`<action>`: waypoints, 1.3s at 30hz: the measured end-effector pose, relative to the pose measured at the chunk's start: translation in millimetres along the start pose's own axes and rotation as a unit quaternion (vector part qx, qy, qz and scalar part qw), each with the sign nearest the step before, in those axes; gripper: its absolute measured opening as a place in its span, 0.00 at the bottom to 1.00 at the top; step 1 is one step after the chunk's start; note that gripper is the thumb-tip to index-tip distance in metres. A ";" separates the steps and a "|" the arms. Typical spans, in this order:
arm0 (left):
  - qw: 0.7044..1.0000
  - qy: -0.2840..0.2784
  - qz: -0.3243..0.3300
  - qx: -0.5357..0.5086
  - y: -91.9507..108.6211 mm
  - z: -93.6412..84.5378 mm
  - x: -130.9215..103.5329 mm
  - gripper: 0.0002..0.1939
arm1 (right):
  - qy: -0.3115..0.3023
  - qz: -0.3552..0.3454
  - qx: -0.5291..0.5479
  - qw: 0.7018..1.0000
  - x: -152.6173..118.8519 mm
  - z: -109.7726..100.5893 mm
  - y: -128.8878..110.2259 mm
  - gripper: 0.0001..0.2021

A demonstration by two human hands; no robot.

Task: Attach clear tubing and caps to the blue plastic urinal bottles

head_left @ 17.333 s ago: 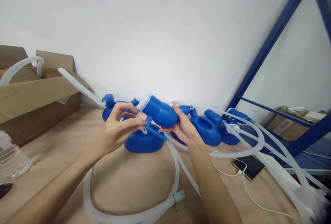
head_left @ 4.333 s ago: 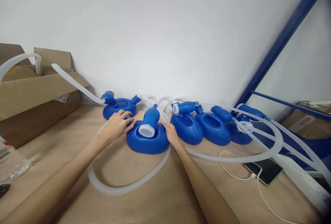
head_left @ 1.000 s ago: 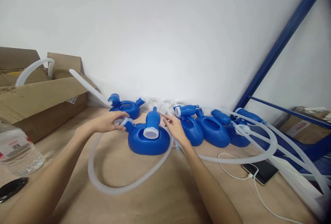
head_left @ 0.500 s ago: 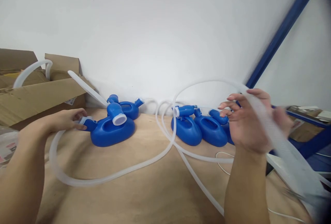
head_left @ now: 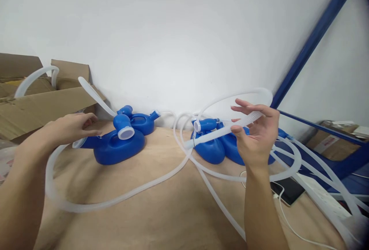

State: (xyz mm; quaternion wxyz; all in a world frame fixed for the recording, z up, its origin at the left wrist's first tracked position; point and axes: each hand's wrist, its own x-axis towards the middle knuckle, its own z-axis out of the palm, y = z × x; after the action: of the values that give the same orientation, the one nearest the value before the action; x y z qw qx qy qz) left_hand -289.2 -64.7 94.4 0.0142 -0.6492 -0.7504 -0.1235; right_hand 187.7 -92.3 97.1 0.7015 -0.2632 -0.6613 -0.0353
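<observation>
On the left, my left hand [head_left: 76, 127] rests over the neck of a blue bottle [head_left: 119, 148], its thumb touching near the spout and its fingers loosely curled. A blue elbow piece with a white rim [head_left: 123, 127] sits across that bottle. My right hand [head_left: 258, 127] holds a translucent ribbed hose [head_left: 219, 131] between thumb and fingers; the hose end with a smooth cuff points left, in front of a blue bottle [head_left: 210, 150]. Another blue bottle [head_left: 234, 148] stands partly behind my right hand. A smaller-looking blue bottle [head_left: 144, 124] stands near the wall.
An open cardboard box [head_left: 49, 102] with a hose loop stands at the left. Long hose coils [head_left: 138, 192] lie over the wooden table [head_left: 144, 227]. At the right are a phone [head_left: 288, 190], a white power strip [head_left: 325, 194] and a blue frame [head_left: 314, 42].
My right hand has moved left, and the hose end now points left toward the bottles. The left bottle has shifted slightly left, turning its spout; my left hand's grip has loosened.
</observation>
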 end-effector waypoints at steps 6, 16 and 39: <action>0.995 0.088 -0.041 -0.008 100.1 28.8 -21.1 0.44 | 0.047 0.046 0.067 0.996 -7.9 32.1 -7.5 0.23; 0.982 0.012 0.174 -0.065 82.9 69.2 13.4 0.39 | 0.033 0.191 0.099 0.976 -17.3 57.9 9.9 0.16; 0.901 -0.210 0.335 -0.177 80.8 51.5 5.2 0.43 | -0.098 0.380 0.181 0.902 -50.4 87.6 59.6 0.21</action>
State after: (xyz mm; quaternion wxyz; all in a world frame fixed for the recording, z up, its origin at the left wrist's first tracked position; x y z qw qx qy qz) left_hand -203.8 -38.9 58.9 -0.2182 -0.8650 -0.4400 -0.1032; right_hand 125.5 -19.7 29.0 0.6285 -0.3655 -0.5715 0.3805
